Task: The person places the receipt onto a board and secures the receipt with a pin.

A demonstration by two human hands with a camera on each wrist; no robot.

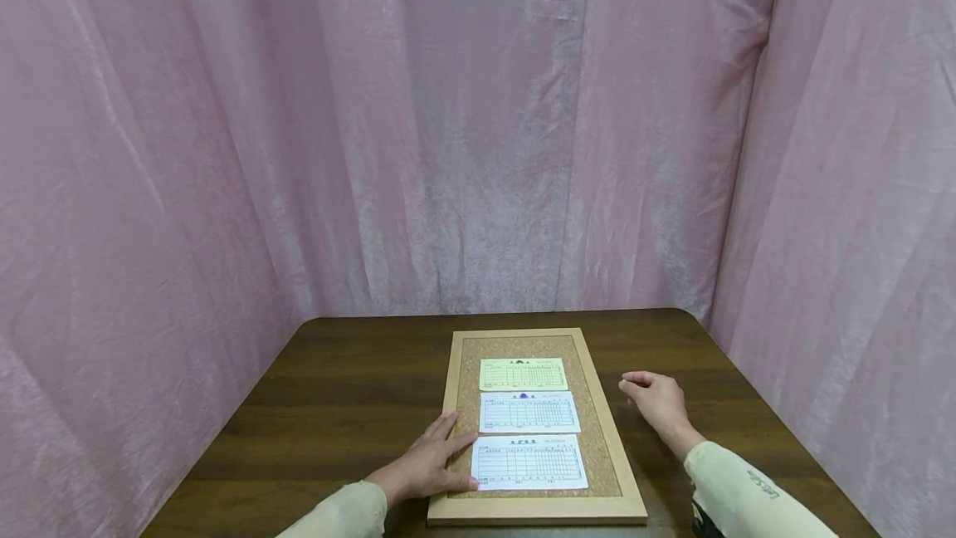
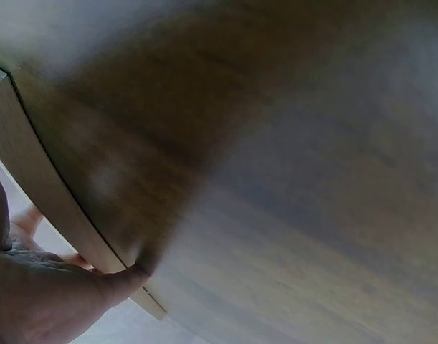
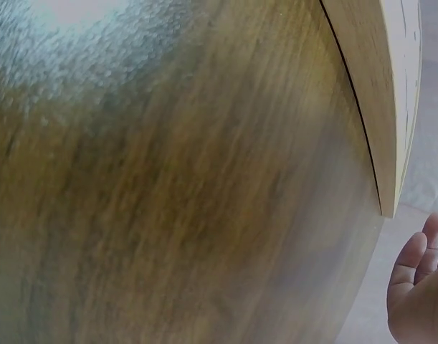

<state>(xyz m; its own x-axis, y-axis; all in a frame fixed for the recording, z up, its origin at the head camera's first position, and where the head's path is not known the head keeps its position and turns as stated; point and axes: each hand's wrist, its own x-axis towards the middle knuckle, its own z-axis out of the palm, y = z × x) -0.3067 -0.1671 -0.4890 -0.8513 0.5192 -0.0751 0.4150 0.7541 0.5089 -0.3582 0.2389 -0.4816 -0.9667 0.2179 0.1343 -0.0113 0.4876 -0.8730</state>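
A wood-framed corkboard (image 1: 601, 471) lies flat on the table with three printed slips in a column. At the top is a yellow-green slip (image 1: 523, 377) with a small dark spot on its upper edge. The middle white slip (image 1: 526, 415) has a purple pushpin (image 1: 524, 396) at its top. Nearest me is another white slip (image 1: 529, 465). My left hand (image 1: 429, 459) rests on the board's left edge, fingers spread, thumb at the near slip's left edge. Right of the board hovers my right hand (image 1: 660, 407), thumb and forefinger close together; anything between them is too small to tell.
The dark wooden table (image 1: 351, 388) extends on both sides of the board. Pink curtains (image 1: 478, 148) hang behind it and along the left and right. In the right wrist view, the board's frame (image 3: 373, 100) runs along the upper right.
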